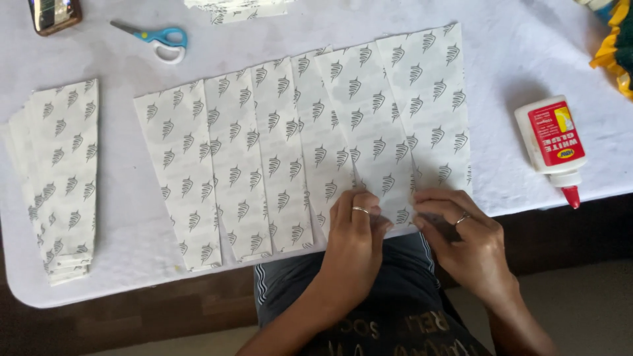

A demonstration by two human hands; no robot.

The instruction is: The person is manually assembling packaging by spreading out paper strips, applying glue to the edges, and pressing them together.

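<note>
Patterned paper strips (310, 145), white with rows of small grey leaf-like marks, lay fanned side by side across the white table (514, 53), each overlapping the next, their lower ends reaching the near edge. The left hand (356, 231) rested on the bottom end of one of the right-hand strips, its fingers (359, 201) curled close together and pressing down on the paper; a thin ring showed on one finger. The right hand (461, 237) sat just beside it, at the lower end of the rightmost strip, fingers bent and drawn together, their tips touching the paper's edge; it too wore a ring. Whether either hand pinched the paper or only pressed on it could not be told.

Well apart to the left lay a stack of the same strips (62, 178). Blue-handled scissors (155, 39) lay near the far edge, and a white glue bottle (552, 142) with a red label and red tip lay on its side to the right of the fan.
</note>
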